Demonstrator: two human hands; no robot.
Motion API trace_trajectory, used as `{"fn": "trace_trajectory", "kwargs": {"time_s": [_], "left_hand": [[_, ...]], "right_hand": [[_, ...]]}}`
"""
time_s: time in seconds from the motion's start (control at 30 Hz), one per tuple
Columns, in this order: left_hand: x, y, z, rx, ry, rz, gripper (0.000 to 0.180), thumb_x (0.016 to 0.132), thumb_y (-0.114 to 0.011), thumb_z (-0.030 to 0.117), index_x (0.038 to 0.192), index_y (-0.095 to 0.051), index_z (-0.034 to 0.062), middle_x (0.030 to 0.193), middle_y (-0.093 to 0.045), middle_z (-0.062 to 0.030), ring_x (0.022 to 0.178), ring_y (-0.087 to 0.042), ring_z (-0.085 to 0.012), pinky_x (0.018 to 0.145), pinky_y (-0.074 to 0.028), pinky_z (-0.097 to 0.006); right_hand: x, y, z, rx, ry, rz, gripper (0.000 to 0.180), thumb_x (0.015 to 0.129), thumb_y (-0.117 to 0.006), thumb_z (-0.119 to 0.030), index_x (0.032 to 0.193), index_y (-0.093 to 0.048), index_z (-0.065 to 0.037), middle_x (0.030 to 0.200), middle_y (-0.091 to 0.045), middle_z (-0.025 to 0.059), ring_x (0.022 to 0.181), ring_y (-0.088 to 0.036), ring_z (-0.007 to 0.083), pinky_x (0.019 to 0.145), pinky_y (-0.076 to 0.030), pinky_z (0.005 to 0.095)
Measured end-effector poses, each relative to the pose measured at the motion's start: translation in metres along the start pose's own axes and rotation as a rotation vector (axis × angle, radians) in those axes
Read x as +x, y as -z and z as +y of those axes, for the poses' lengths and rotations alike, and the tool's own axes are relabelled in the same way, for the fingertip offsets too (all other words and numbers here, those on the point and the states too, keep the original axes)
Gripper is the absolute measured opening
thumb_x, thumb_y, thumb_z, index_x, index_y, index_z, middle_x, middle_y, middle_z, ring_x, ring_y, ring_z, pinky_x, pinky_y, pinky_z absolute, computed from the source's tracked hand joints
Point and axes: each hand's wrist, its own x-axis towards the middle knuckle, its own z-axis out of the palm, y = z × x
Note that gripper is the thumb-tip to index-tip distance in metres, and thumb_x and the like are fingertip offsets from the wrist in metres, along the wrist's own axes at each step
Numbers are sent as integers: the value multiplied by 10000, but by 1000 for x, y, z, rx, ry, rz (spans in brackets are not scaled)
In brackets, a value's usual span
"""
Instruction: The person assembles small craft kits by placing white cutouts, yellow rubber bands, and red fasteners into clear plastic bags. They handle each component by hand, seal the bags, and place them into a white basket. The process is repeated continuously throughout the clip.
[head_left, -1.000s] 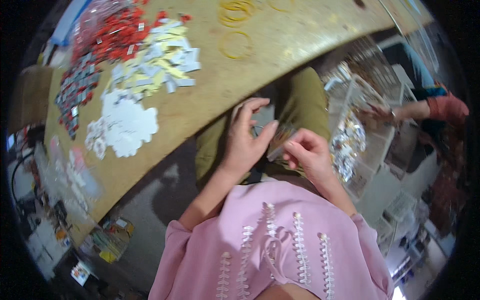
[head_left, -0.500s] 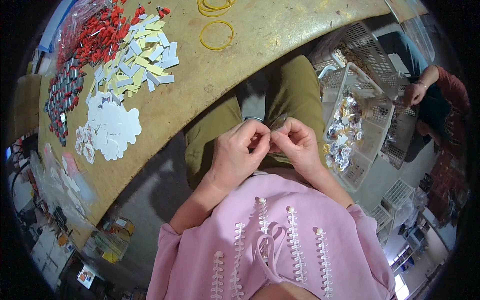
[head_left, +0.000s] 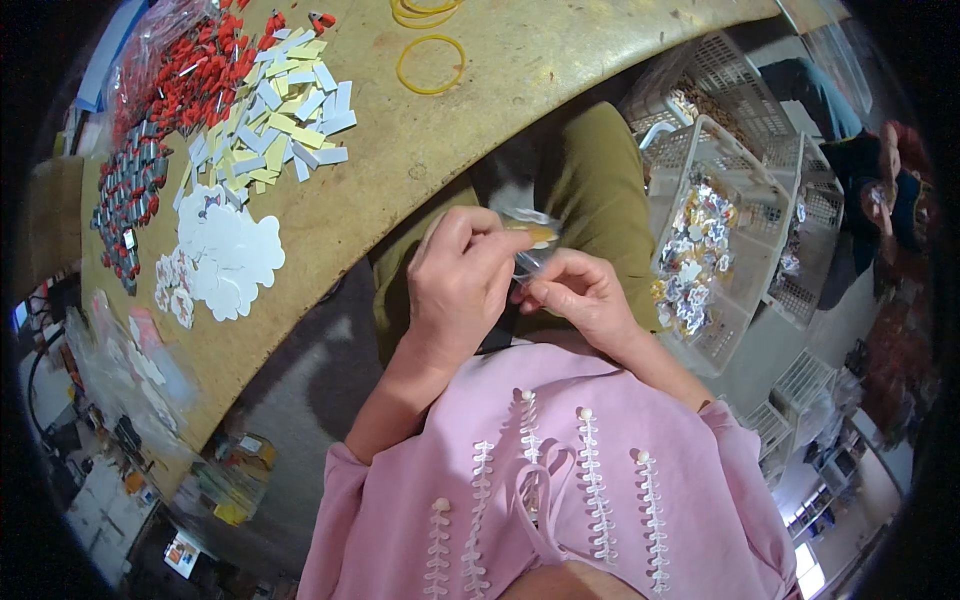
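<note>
Above my lap, my left hand (head_left: 460, 280) is curled with its fingers closed on a small clear plastic bag (head_left: 528, 216). Something yellow-orange shows inside the bag, too small to make out. My right hand (head_left: 585, 298) is just to the right and lower, its thumb and forefinger pinched together at the bag's lower edge. The fingers partly hide the bag.
On the table (head_left: 370, 225) lie red pieces (head_left: 200, 75), grey-and-red pieces (head_left: 130, 190), white and yellow strips (head_left: 285, 110), white scalloped cards (head_left: 230, 260) and yellow rings (head_left: 430, 65). At right, a white basket (head_left: 745, 250) holds small shiny packets; another person (head_left: 900, 190) is beyond.
My hands have shifted from fingertips meeting to the left hand raised and turned, with the bag and its yellow-orange content now showing. The other person's hand has moved away from the baskets.
</note>
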Motion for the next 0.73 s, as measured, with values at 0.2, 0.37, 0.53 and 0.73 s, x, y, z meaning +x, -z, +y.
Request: {"fn": "trace_trajectory", "kwargs": {"time_s": [0.2, 0.37, 0.53, 0.73], "left_hand": [[5, 18, -5, -11, -362, 1, 271, 576, -766, 15, 806, -707, 146, 881, -638, 6, 786, -589, -207, 630, -495, -322], [-3, 19, -6, -189, -414, -91, 272, 621, -765, -1, 821, -710, 175, 885, -662, 22, 789, -595, -202, 692, -480, -318], [-3, 21, -11, -239, -220, -45, 242, 647, -788, -14, 817, -685, 125, 920, -641, -36, 830, -599, -215, 723, -487, -329], [-13, 19, -6, -285, 130, -71, 243, 686, -816, -6, 835, -640, 68, 972, -593, -97, 884, -595, -244, 759, -496, -342]], "right_hand": [[11, 37, -10, 696, -213, -106, 640, 996, -432, -525, 1308, -563, 18, 1301, -589, 226, 1186, -605, 338, 992, -512, 497], [20, 35, -26, 353, -353, -252, 534, 982, -588, -365, 1323, -527, 41, 1196, -653, 184, 1080, -672, 275, 861, -606, 396], [13, 18, -39, 422, -424, -165, 296, 954, -642, -103, 1217, -567, 9, 1102, -675, 126, 956, -696, 220, 728, -641, 333], [7, 4, -27, 308, -221, 123, 284, 953, -649, -105, 1209, -569, -12, 1127, -664, 111, 992, -684, 198, 762, -637, 336]]}}
